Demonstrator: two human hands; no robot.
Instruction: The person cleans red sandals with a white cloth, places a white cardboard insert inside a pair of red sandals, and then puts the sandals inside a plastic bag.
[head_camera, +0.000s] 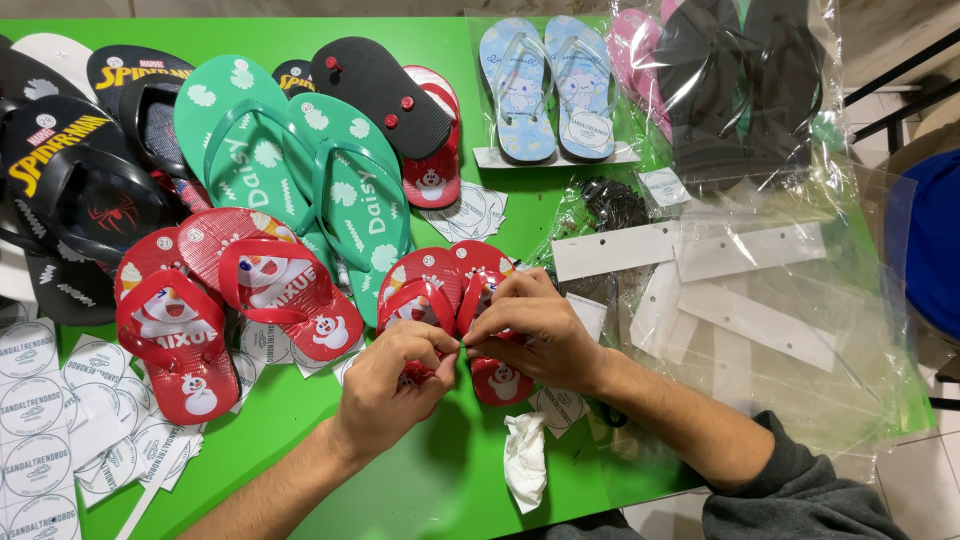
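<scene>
1. Bottom centre: left hand (390, 385) and right hand (535, 335) meet fingertip to fingertip over a small red pair of flip-flops (450, 300). Both grips are pinched on something tiny at the straps; can't tell what it is.
2. Step in hand, as I read it: joining or tagging the pair at the straps. Next move calls for a steady pinch, both sandals kept aligned sole to sole.
3. Crumpled white scrap (525, 460) lies just below the hands.
4. Left of them: another red pair (225, 310), loose round white labels (45, 410) at lower left.
5. Right: clear plastic bags with white card headers (700, 275).
6. Farther up: green pair (300, 170), black pairs (80, 190) upper left, bagged light-blue pair (550, 85) upper centre.
7. Surface (450, 500) is bright green; tiled floor at the lower right.
</scene>
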